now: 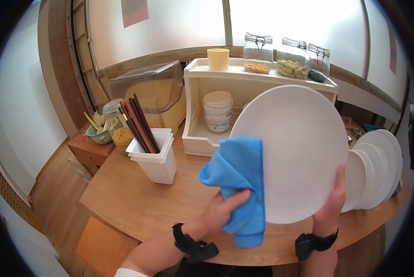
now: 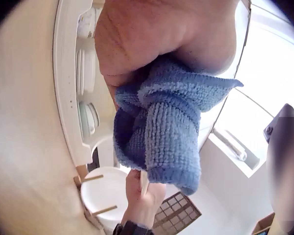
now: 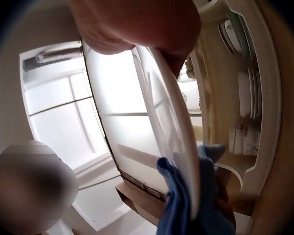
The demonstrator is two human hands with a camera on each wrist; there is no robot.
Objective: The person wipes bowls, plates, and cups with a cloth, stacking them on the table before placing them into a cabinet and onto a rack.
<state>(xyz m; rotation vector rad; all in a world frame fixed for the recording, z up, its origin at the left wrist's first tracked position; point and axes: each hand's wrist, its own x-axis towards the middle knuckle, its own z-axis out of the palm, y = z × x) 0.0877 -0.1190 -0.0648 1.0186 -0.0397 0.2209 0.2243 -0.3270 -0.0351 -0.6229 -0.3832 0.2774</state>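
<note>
A large white plate is held up on edge over the table, its broad face toward the head camera. My right hand grips its lower right rim, thumb on the near face. At the plate's left edge, my left hand holds a blue cloth, thumb over it. In the right wrist view the cloth wraps both sides of the plate's rim. The left wrist view shows the cloth bunched below the left hand, whose fingers are mostly hidden behind it.
Several white plates stand upright at the right. A white holder with chopsticks stands left. Behind are a white shelf with stacked bowls, a yellow cup and glass jars on top. The wooden table ends near me.
</note>
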